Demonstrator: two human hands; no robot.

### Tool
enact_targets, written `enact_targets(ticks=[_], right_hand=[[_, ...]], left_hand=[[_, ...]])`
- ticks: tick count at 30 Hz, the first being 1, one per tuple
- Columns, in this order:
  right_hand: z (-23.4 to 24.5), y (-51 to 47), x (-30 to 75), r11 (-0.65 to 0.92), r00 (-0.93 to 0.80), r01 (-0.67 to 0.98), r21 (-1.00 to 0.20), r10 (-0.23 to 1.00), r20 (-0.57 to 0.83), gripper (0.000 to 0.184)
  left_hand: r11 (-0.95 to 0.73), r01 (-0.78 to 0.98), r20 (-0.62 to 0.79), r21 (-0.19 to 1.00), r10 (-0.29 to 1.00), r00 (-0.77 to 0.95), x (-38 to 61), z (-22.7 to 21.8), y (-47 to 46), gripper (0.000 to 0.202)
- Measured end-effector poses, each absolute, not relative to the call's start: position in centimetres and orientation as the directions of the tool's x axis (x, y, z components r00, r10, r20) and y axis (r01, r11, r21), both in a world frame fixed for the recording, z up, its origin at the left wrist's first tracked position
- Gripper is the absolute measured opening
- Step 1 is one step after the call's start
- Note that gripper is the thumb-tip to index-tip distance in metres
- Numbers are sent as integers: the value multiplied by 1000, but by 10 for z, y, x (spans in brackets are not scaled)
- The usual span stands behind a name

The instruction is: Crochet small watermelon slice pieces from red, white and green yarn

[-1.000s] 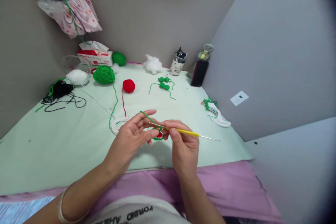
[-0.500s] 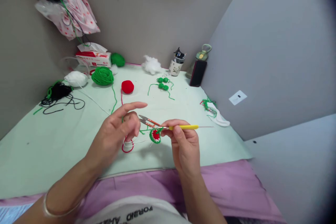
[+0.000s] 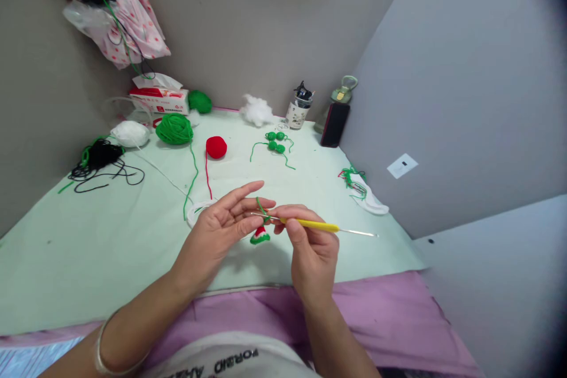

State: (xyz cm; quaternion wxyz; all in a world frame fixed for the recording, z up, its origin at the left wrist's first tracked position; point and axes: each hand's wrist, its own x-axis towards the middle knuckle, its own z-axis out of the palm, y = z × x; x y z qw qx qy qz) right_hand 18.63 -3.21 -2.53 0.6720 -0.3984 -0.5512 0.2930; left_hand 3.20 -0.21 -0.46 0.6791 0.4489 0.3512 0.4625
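Note:
My right hand (image 3: 314, 248) is closed on a crochet hook (image 3: 315, 225) with a yellow grip, its thin metal shaft pointing left. My left hand (image 3: 224, 227) is beside the hook tip, fingers extended and thumb bent in toward the work. Green yarn (image 3: 260, 205) runs from its fingers down to the hook. Just below the fingertips hangs a small crocheted piece (image 3: 260, 237) in red, white and green. Exactly where the thumb grips is partly hidden. Behind the left hand lies a coil of something white (image 3: 195, 211).
Balls of red yarn (image 3: 216, 147), green yarn (image 3: 174, 129) and white yarn (image 3: 130, 133) sit at the back left, near tangled black yarn (image 3: 104, 155). Small green crocheted pieces (image 3: 275, 142) lie mid-table. Farther right are a jar (image 3: 297, 113), a phone (image 3: 335, 124) and yarn scraps (image 3: 354, 182).
My left hand has moved right, up to the hook, with green yarn over its fingers. The crocheted piece has turned. The orange-handled snips between the hands are now out of sight.

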Motion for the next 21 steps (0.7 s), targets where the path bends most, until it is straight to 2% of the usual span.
enact_targets(ticks=[3,6,9,11,13,16,18,21], right_hand=[[-25,-37,185,608,185,261,-750,731,657,23],[-29,-38,184,676,58,501,-540,596,801,38],[-39,-35,182,669,-73,682,-296,464,883,46],[-48,-33,180,631,-94,746,-212,415,905,49],[-55,-31,178,595,-69,777,-206,405,912,53],[-58,-32,178,626,-2,726,-284,415,910,53],[-54,-32,179,689,62,608,-395,455,888,50],[-45,-33,182,715,142,379,-587,583,800,43]], left_hand=[[237,-401,-102,885,939,329,37,-6,-3,54],[207,-430,-91,879,957,276,41,-9,-4,63],[154,-450,-62,880,975,213,45,-13,-6,71],[161,-478,-73,863,978,198,46,-13,-8,73],[219,-507,-120,833,968,222,46,-11,-8,69],[315,-523,-185,792,940,286,46,-6,-9,62],[331,-517,-191,789,933,306,45,-5,-9,65],[324,-502,-182,802,933,311,42,-5,-7,74]])
